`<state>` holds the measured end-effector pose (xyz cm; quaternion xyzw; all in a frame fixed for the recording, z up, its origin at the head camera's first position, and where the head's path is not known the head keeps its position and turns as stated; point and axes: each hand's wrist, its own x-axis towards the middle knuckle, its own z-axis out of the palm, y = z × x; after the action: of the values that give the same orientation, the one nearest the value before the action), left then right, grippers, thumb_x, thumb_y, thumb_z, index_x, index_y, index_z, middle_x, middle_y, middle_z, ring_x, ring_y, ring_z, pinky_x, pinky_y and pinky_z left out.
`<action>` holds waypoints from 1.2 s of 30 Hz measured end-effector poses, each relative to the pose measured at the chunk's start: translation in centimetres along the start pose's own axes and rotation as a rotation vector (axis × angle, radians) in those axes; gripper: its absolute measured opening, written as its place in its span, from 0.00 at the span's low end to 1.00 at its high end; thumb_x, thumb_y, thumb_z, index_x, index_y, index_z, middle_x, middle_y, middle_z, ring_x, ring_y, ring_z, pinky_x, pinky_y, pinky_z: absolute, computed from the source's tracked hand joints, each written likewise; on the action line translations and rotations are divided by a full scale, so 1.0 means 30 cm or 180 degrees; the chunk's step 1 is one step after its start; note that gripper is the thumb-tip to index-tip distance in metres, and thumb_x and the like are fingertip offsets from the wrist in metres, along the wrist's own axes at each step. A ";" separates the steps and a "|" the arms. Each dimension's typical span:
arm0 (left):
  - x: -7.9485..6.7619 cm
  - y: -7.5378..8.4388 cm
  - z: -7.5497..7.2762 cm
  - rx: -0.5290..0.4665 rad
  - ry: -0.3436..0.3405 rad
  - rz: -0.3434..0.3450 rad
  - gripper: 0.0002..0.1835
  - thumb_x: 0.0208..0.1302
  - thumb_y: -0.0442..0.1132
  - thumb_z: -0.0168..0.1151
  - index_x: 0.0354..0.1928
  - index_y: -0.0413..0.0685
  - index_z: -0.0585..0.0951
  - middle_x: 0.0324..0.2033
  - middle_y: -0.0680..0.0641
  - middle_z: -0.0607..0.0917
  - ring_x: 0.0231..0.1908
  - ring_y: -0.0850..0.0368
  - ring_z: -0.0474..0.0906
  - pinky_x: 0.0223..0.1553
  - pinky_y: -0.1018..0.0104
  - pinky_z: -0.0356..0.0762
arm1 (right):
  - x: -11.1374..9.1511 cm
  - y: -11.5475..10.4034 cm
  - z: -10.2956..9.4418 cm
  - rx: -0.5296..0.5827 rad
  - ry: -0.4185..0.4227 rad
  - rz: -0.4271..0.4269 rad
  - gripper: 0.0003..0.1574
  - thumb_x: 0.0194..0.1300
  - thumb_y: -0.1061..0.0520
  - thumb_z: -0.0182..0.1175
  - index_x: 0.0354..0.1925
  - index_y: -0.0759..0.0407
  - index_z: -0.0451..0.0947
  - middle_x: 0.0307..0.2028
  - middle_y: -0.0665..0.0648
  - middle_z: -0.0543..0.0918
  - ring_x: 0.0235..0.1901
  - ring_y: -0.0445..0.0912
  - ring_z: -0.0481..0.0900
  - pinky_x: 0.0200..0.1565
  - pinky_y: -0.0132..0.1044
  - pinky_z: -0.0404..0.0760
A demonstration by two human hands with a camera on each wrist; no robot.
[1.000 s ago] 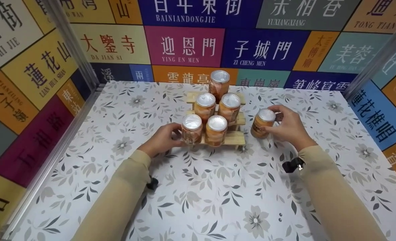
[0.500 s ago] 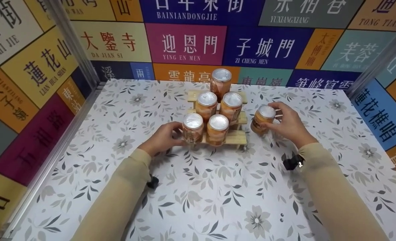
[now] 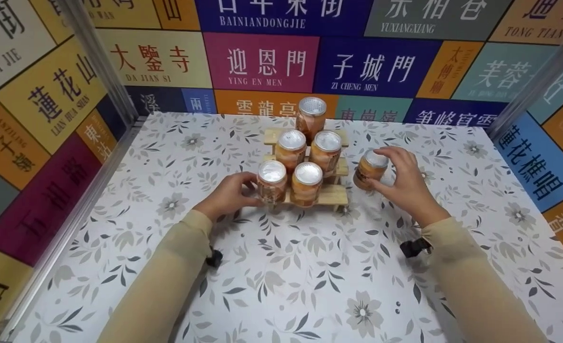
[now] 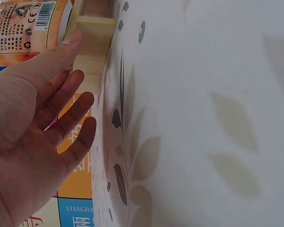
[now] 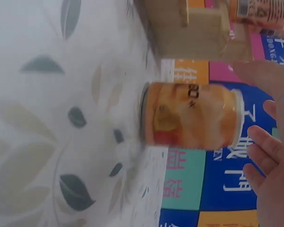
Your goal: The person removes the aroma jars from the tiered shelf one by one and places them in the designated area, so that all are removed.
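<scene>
An orange can (image 3: pixel 371 169) with a silver lid stands upright on the patterned tabletop, right of a small stepped wooden stand (image 3: pixel 331 195). My right hand (image 3: pixel 407 188) is beside it with thumb and fingers spread; the right wrist view shows a gap between the can (image 5: pixel 194 116) and the fingers (image 5: pixel 265 146). My left hand (image 3: pixel 229 193) is at the left side of the stand's front-left can (image 3: pixel 272 183). In the left wrist view its thumb overlaps the bottom edge of that can (image 4: pixel 26 33), and the other fingers are loosely bent with nothing between them.
On the stand's steps are more cans: one beside the front-left can (image 3: pixel 306 185), two on the middle step (image 3: pixel 326 151), and one at the top (image 3: pixel 311 116). Panels with large lettering (image 3: pixel 262 62) form walls behind the table and at both sides.
My right hand has let go of the orange can, its thumb and fingers now spread wider and drawn back from it. The left hand stays beside the front-left can.
</scene>
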<state>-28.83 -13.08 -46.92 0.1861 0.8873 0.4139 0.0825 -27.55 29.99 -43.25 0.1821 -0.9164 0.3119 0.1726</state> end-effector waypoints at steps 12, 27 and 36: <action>0.002 -0.009 0.002 -0.0169 -0.0051 -0.0181 0.30 0.51 0.38 0.82 0.58 0.49 0.82 0.51 0.49 0.85 0.54 0.51 0.80 0.61 0.54 0.78 | -0.018 -0.153 0.052 0.0583 -0.0176 -0.0253 0.33 0.60 0.58 0.76 0.63 0.56 0.77 0.54 0.54 0.81 0.48 0.47 0.82 0.53 0.35 0.83; 0.001 -0.001 0.000 -0.0037 -0.0046 -0.0023 0.30 0.53 0.39 0.81 0.59 0.47 0.82 0.53 0.48 0.85 0.54 0.49 0.80 0.59 0.53 0.79 | -0.016 -0.260 0.120 0.1143 -0.0310 -0.0367 0.32 0.60 0.58 0.77 0.61 0.56 0.80 0.56 0.57 0.84 0.54 0.55 0.83 0.55 0.48 0.85; 0.000 -0.002 0.004 -0.0038 -0.0030 -0.0034 0.32 0.53 0.41 0.82 0.60 0.47 0.81 0.52 0.48 0.86 0.55 0.49 0.80 0.61 0.54 0.78 | -0.015 -0.312 0.164 0.1188 -0.0296 -0.0357 0.35 0.58 0.55 0.78 0.62 0.54 0.79 0.53 0.54 0.85 0.55 0.49 0.84 0.56 0.46 0.86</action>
<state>-28.81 -13.01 -47.04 0.1827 0.8854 0.4178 0.0900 -24.01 20.05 -42.35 0.2758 -0.8381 0.4574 0.1105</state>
